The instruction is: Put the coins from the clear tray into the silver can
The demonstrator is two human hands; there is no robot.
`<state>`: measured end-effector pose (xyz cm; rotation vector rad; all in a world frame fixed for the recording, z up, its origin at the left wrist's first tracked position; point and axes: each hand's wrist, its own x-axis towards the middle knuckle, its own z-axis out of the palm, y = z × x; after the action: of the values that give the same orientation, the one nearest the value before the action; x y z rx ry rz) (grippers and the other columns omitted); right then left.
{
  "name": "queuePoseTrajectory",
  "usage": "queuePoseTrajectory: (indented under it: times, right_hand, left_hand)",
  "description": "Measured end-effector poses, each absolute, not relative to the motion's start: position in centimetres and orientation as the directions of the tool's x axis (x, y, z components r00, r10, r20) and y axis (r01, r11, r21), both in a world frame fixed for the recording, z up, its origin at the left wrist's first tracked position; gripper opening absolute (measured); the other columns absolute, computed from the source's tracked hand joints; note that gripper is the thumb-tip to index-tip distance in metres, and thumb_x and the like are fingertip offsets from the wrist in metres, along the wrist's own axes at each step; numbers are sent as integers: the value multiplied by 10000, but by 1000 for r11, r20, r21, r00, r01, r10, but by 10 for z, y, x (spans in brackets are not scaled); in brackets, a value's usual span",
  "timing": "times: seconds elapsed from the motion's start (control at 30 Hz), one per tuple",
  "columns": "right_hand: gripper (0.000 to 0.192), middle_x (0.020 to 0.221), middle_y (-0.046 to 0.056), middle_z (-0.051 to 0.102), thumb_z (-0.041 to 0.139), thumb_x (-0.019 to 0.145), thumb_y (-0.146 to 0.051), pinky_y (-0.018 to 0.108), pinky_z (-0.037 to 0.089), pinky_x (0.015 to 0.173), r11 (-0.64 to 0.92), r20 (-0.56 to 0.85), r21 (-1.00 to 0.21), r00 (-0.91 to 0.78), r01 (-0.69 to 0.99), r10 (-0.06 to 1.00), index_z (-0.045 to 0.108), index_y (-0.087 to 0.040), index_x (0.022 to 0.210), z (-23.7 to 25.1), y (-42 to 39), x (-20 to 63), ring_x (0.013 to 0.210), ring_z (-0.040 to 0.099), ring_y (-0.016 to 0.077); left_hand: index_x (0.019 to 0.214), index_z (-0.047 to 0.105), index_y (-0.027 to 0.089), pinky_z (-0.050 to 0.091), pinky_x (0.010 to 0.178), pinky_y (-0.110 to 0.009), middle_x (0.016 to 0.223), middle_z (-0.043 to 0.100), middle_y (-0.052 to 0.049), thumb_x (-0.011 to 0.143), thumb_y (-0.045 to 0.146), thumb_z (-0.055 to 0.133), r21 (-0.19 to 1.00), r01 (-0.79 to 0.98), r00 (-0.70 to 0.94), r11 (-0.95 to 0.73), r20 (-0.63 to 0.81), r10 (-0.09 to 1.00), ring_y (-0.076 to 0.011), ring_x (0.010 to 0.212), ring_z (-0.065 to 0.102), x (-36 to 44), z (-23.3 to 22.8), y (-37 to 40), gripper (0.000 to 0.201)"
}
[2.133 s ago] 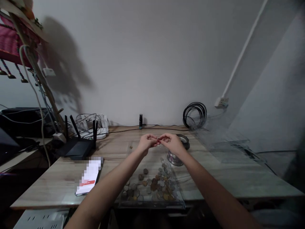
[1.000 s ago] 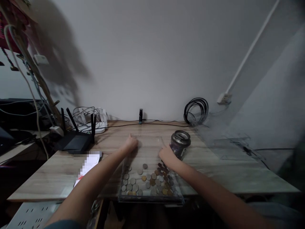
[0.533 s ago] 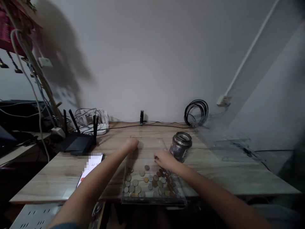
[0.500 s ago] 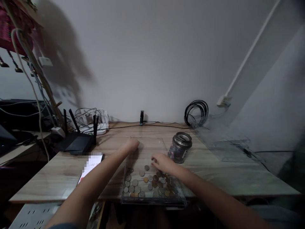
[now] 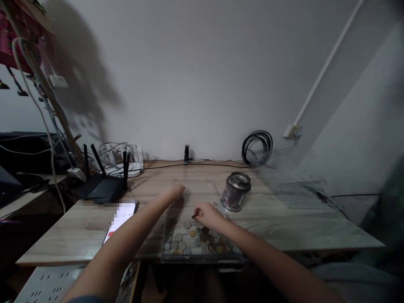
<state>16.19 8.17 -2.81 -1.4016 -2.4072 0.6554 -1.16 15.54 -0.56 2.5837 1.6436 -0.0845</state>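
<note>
A clear plastic tray (image 5: 202, 257) lies at the front edge of the wooden table (image 5: 277, 227), holding several silver and copper coins (image 5: 189, 240). My left hand (image 5: 175, 190) rests with curled fingers on the tray's far left corner. My right hand (image 5: 206, 214) is over the tray's middle, fingertips pinched on a dark coin (image 5: 193, 216) just above the others. A metal tin with a slotted lid (image 5: 235, 191) stands upright to the right of the tray, apart from my right hand.
A phone (image 5: 120, 215) with a lit screen lies left of the tray. A black router (image 5: 102, 185) and tangled cables sit at the back left. A coiled black cable (image 5: 257, 148) leans on the wall. Clear plastic sheets (image 5: 299, 189) lie at the right.
My hands came down from a raised pinch together. The left hand settled on the tray's corner; the right hand slid left from beside the tin and pinched a coin.
</note>
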Motion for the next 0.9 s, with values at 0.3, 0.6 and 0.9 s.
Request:
queuePoseTrajectory:
  times: [0.3,0.6,0.9]
  right_hand:
    - [186,790,29,663,530,682,-284,239,354,564,46,455,-281,91,959,886,665,-214,789,99,121,280,713,565,170]
    - [248,861,78,663,482,706,-241,290,396,621,-56,432,-91,90,994,898,692,-220,836,88,123,279,784,580,217]
    - [243,755,58,679,504,739,-289,247,446,613,561,538,-584,-239,587,809,684,-151,826,66,97,208,664,591,151]
  left_hand:
    - [795,642,109,459,723,-305,868,654,-155,767,165,507,191,912,367,-362,9,930,-213,826,614,5,2,144,149]
    - [745,597,95,413,466,-154,695,633,-58,746,279,561,970,223,284,-100,34,958,-72,549,562,45,39,121,188]
    - [664,595,98,386,449,-159,609,550,3,524,390,734,960,-252,370,122,-21,929,-45,501,492,49,49,96,353]
